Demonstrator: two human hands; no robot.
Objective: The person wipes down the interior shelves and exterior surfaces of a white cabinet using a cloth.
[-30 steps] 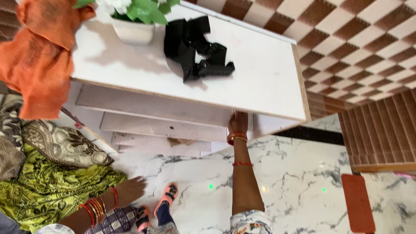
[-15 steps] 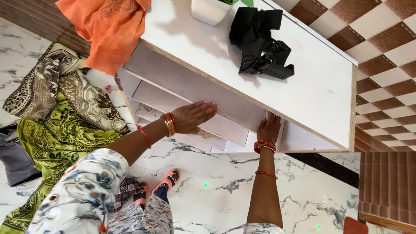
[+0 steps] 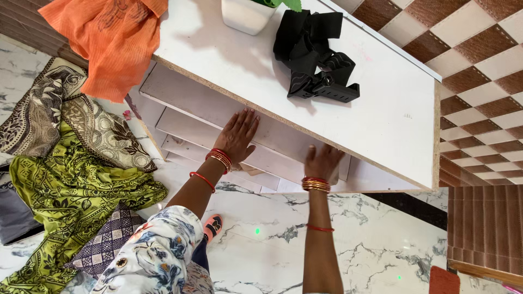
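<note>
A white shelf unit (image 3: 392,136) stands against the tiled wall, with several open shelves (image 3: 196,103) below its top. My left hand (image 3: 238,133) lies flat, fingers spread, on the front of the upper shelf board. My right hand (image 3: 323,161) reaches under the top board further right, its fingertips hidden beneath the edge. Both wrists carry red and gold bangles. Neither hand holds anything that I can see.
On the top board sit a black strap bundle (image 3: 316,57) and a white plant pot (image 3: 246,13). An orange cloth (image 3: 111,41) hangs off the left corner. Patterned green and brown cloths (image 3: 71,179) lie on the marble floor (image 3: 370,239) at left. My orange sandal (image 3: 213,225) shows below.
My left hand rose from the cloths on the floor to the shelf front and now rests flat there. My right hand stayed under the top board, shifting slightly left.
</note>
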